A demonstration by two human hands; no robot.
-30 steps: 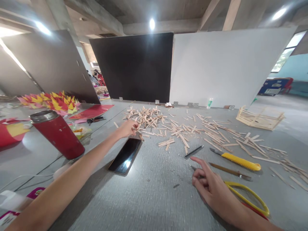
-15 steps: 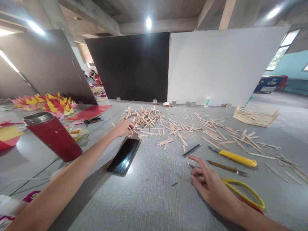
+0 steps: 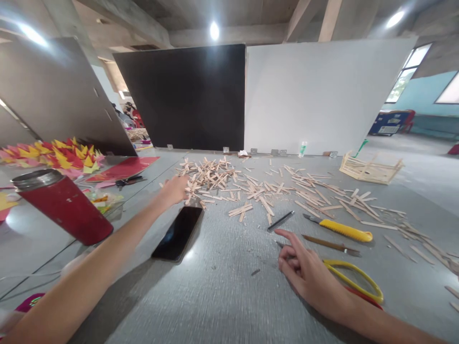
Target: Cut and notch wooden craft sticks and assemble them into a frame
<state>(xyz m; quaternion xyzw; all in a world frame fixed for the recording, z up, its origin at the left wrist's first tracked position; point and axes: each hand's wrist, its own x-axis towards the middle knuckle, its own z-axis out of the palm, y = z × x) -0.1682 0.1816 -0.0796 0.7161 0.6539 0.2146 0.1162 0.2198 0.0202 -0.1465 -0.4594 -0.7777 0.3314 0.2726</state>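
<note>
My left hand [image 3: 174, 189] reaches to the near left edge of a heap of thin wooden sticks [image 3: 215, 174]. Its fingers are curled in among the sticks, and the fingertips are largely hidden. Just below that hand a dark-screened phone [image 3: 178, 234] lies flat. My right hand [image 3: 304, 272] rests on the table, index finger stretched out and the other fingers loosely bent. The index fingertip is close to a dark pencil-like rod [image 3: 280, 221]. Yellow-and-red looped handles [image 3: 358, 279], apparently of scissors, stick out from behind this hand. A dark pointed tip shows by its fingers.
A yellow utility knife [image 3: 346, 230] and a thin brown tool [image 3: 330, 243] lie right. Sticks spread rightward to a small stick frame [image 3: 371, 168]. A red flask [image 3: 68, 205] stands left, before folded paper shapes [image 3: 60, 155]. Black and white boards [image 3: 186, 98] stand behind.
The view has shifted slightly right, so things sit further left. My left hand has pushed a little further into the stick heap. My right hand rests in the same place.
</note>
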